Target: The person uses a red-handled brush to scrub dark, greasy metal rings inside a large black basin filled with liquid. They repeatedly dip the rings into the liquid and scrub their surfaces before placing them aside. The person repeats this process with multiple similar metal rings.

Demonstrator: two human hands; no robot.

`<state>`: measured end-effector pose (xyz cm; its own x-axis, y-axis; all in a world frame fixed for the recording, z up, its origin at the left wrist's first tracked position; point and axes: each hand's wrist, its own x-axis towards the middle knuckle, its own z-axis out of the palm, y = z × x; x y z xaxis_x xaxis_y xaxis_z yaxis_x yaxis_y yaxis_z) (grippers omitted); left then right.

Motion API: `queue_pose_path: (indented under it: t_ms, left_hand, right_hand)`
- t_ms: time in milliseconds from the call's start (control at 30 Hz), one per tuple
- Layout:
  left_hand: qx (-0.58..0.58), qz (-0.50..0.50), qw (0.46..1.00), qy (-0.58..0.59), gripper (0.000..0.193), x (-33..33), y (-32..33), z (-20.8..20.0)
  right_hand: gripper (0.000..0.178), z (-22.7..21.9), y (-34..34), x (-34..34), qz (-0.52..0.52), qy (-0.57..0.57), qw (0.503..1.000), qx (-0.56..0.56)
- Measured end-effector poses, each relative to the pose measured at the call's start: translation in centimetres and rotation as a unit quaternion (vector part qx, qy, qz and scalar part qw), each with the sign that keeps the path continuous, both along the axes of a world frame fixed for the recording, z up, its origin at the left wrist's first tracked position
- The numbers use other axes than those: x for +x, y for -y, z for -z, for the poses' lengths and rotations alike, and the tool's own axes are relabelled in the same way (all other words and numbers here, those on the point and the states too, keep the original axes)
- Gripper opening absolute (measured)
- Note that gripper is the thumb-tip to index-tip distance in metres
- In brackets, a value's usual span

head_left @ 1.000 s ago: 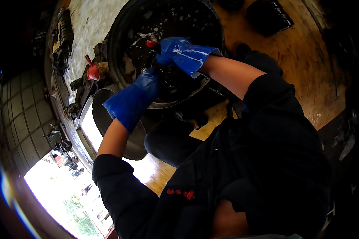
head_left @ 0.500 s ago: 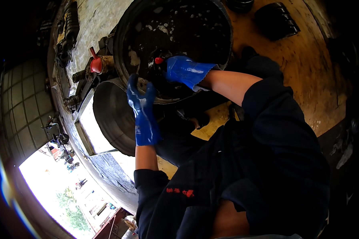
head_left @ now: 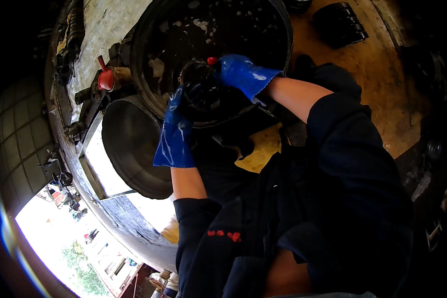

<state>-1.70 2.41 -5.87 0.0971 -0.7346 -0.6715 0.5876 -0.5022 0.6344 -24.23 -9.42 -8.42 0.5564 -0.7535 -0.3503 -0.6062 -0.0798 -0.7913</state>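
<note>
Spread wide half a second ago, the left hand (head_left: 176,124) is now drawn narrower, reaching over the near rim of the tub (head_left: 287,42) to the edge of a dark round part (head_left: 194,74) inside; whether its grip has hold of that, I can't tell from here. Farther right inside the tub, the right hand (head_left: 243,73) is curled closed around a red-tipped object (head_left: 211,60). Nearer than the tub, red lettering (head_left: 224,234) marks the dark jacket (head_left: 298,188), too blurred to make out.
</note>
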Motion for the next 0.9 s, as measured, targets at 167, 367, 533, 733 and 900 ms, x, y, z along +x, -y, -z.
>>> queue_pose_path:
  t_ms: [167, 367, 533, 733, 900]
  left_hand:
    - [0.041, -0.008, 0.999, -0.015, 0.058, 0.7, 0.5, -0.2]
    - [-0.041, -0.051, 0.996, -0.064, 0.047, 2.1, -0.1, 2.1]
    - [-0.036, -0.053, 0.997, -0.032, 0.047, 1.4, -0.5, 1.1]
    - [-0.002, -0.078, 0.996, -0.037, 0.06, 1.4, -0.3, -1.2]
    - [-0.034, -0.131, 0.99, 0.051, 0.068, 0.2, 0.1, -1.5]
  right_hand:
    - [0.038, -0.6, 1.2, -2.3, 0.066, 0.164, 0.973, 0.15]
    - [0.05, -3.5, -2.4, -1.6, -0.002, 0.308, 0.937, 0.165]
    - [0.044, -3.2, -0.3, 0.6, -0.032, 0.132, 0.975, 0.174]
    - [0.032, -3.7, 0.1, 2.3, -0.042, 0.15, 0.983, 0.093]
    - [0.03, -3.7, -3.5, 3.3, -0.168, 0.317, 0.928, -0.101]
